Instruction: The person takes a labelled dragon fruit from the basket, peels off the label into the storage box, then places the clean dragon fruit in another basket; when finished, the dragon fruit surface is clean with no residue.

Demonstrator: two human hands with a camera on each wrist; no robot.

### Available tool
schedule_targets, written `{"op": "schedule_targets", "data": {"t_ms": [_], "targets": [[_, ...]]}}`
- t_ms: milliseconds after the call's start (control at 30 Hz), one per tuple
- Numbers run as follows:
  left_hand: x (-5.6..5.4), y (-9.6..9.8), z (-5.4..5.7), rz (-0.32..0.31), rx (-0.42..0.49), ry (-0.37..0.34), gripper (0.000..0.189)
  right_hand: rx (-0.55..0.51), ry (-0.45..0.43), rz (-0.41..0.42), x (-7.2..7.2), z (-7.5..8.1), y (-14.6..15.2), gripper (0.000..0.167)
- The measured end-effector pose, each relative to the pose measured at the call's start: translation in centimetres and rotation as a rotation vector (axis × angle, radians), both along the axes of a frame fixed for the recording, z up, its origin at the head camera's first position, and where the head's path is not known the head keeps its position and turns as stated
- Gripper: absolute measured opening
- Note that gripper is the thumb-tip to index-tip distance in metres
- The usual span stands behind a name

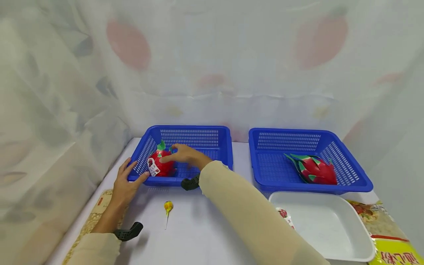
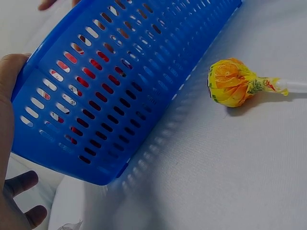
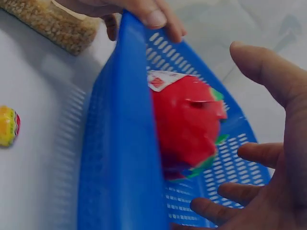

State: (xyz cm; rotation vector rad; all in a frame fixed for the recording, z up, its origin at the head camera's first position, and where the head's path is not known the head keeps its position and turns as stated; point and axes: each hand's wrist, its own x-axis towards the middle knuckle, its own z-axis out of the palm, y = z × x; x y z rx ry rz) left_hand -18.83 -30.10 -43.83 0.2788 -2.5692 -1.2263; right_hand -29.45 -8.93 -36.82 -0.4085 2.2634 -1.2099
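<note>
In the head view a red dragon fruit (image 1: 164, 162) with green tips and a white label sits in the left blue basket (image 1: 198, 179). My left hand (image 1: 126, 184) holds that basket's front left corner, the thumb on the front rim and the fingers spread along the left side. Over the basket, my right hand (image 1: 185, 154) reaches in beside the fruit with its fingers apart. In the right wrist view a gap shows between those fingers (image 3: 242, 191) and the fruit (image 3: 187, 124). A yellow-wrapped lollipop (image 2: 232, 84) lies on the table in front of the basket.
A second blue basket (image 1: 268, 185) on the right contains another dragon fruit (image 1: 318, 171). In front of it are a white tray (image 1: 328, 224) and a yellow-ended food packet (image 1: 387, 235). A long bag of grain-like pieces (image 1: 91, 221) lies by the left arm. Patterned curtains hang behind.
</note>
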Motion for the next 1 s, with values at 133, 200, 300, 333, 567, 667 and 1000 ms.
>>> {"op": "schedule_targets", "data": {"t_ms": [133,200,300,333,567,667,1000], "targets": [[-0.2,0.2,0.0,-0.001,0.007,0.018,0.079,0.022,-0.017,-0.029,0.0,-0.8,-0.8,0.086],[-0.2,0.3,-0.1,-0.001,0.01,0.023,0.079,0.026,-0.018,-0.037,0.0,-1.1,-1.1,0.087],[-0.2,0.5,-0.2,0.002,0.01,0.024,0.078,0.024,-0.02,-0.046,0.1,-1.6,-1.5,0.087],[-0.2,0.5,-0.2,0.004,0.01,0.023,0.078,0.023,-0.02,-0.048,0.1,-1.7,-1.7,0.086],[0.1,0.7,-0.3,0.012,0.0,0.022,0.078,0.041,-0.01,-0.08,0.4,-2.5,-2.6,0.083],[0.2,0.6,-0.2,0.012,-0.004,0.021,0.078,0.053,0.01,-0.098,0.5,-2.8,-3.3,0.083],[0.3,0.2,0.0,0.018,-0.003,0.022,0.076,0.078,0.12,-0.039,-0.5,-2.9,-3.3,0.078]]}}
